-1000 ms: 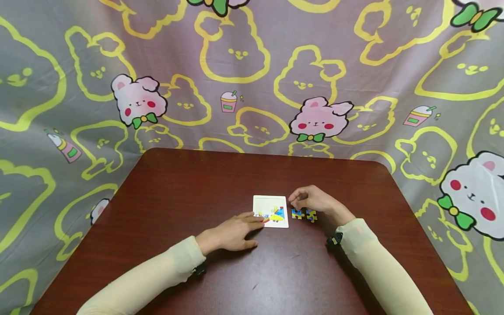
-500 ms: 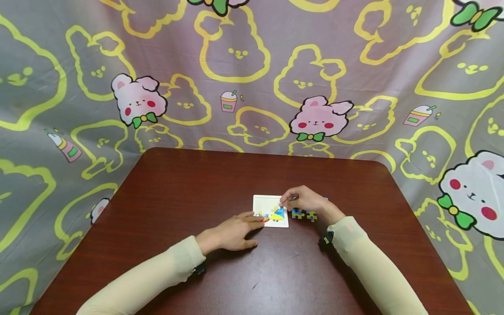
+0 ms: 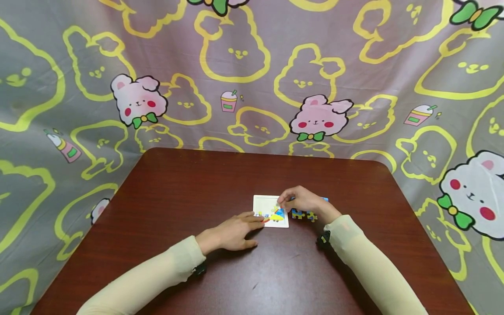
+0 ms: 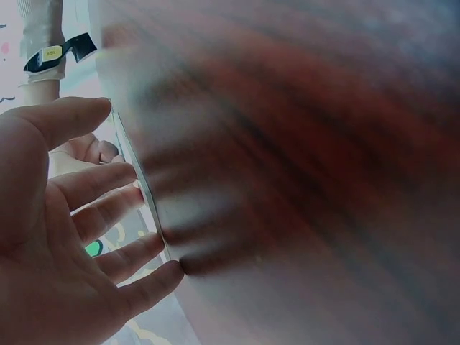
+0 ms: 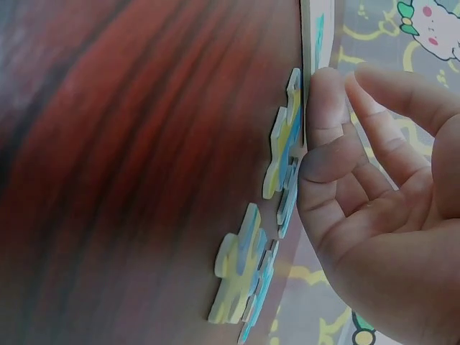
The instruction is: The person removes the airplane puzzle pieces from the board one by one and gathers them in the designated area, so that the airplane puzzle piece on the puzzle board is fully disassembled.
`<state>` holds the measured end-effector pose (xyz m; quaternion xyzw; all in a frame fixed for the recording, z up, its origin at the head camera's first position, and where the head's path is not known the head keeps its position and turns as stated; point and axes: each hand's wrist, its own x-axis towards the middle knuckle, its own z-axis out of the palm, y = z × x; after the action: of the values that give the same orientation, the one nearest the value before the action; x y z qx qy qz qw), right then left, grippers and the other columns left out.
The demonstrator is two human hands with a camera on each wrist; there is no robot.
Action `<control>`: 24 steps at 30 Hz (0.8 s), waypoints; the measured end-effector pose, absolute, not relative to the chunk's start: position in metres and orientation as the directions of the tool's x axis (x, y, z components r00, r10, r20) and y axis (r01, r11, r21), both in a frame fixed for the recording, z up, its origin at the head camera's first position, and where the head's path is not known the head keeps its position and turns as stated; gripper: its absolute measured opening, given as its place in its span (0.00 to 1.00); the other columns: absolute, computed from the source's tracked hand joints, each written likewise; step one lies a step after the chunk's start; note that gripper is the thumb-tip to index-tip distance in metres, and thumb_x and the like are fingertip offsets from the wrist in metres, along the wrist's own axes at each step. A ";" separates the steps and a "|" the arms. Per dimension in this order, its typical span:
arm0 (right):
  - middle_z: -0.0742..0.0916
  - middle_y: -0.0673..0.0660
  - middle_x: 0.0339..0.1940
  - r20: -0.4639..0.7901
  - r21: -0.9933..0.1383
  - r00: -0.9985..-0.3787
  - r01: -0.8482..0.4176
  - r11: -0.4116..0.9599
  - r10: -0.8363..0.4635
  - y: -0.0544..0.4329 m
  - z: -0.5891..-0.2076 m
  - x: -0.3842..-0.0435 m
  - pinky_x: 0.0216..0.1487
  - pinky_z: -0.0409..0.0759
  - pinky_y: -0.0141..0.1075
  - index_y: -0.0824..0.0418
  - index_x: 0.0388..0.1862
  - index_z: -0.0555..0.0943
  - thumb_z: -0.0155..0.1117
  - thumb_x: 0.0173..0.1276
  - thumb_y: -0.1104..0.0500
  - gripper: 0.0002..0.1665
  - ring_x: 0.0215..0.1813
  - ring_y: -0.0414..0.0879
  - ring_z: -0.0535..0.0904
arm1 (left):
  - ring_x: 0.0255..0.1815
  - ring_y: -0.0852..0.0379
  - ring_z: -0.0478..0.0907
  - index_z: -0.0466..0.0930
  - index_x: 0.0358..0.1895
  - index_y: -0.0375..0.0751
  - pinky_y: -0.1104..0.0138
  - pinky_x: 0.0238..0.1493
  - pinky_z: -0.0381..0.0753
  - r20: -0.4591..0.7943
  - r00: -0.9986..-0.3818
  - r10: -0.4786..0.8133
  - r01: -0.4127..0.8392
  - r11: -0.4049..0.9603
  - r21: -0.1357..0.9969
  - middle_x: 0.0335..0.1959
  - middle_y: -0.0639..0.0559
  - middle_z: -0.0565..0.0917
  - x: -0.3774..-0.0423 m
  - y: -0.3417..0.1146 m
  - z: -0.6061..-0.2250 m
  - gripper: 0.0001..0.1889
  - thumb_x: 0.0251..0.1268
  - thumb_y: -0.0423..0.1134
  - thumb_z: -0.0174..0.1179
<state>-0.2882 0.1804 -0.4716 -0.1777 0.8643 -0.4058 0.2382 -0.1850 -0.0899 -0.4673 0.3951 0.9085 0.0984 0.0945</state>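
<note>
A white puzzle tray [image 3: 261,201] lies mid-table, its lower part filled with joined pieces showing a yellow and blue picture [image 3: 277,217]. My left hand [image 3: 232,232] rests spread on the table, fingertips on the tray's left edge; the left wrist view shows those fingers [image 4: 108,215] extended along its side. My right hand [image 3: 305,199] is over the tray's upper right side. Its thumb and forefinger pinch a small puzzle piece, mostly hidden by the fingers. Under that hand lie loose blue and yellow puzzle pieces [image 5: 285,140], several in the right wrist view.
The dark red-brown table [image 3: 189,183] spreads around the tray on all sides. A curtain [image 3: 252,87] with cartoon bears hangs behind and beside it. Another loose jigsaw piece [image 5: 241,266] lies nearer the right wrist, by the tray's right side.
My right hand has moved left from above the loose pieces to the tray's upper right side, uncovering a blue piece behind it. The left hand has stayed in place.
</note>
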 end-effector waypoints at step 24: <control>0.89 0.53 0.36 -0.224 -0.784 -0.828 -0.161 0.600 -0.515 0.175 -0.468 -0.285 0.33 0.76 0.35 0.57 0.43 0.87 0.68 0.68 0.60 0.07 0.34 0.45 0.80 | 0.78 0.41 0.61 0.70 0.72 0.44 0.47 0.73 0.69 -0.092 -0.672 0.735 0.696 0.669 0.261 0.76 0.52 0.69 -0.184 -0.090 -0.466 0.31 0.68 0.51 0.61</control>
<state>-0.2849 0.1749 -0.4683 -0.1948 0.8670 -0.4028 0.2195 -0.1843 -0.0896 -0.4660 0.3937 0.9085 0.1025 0.0952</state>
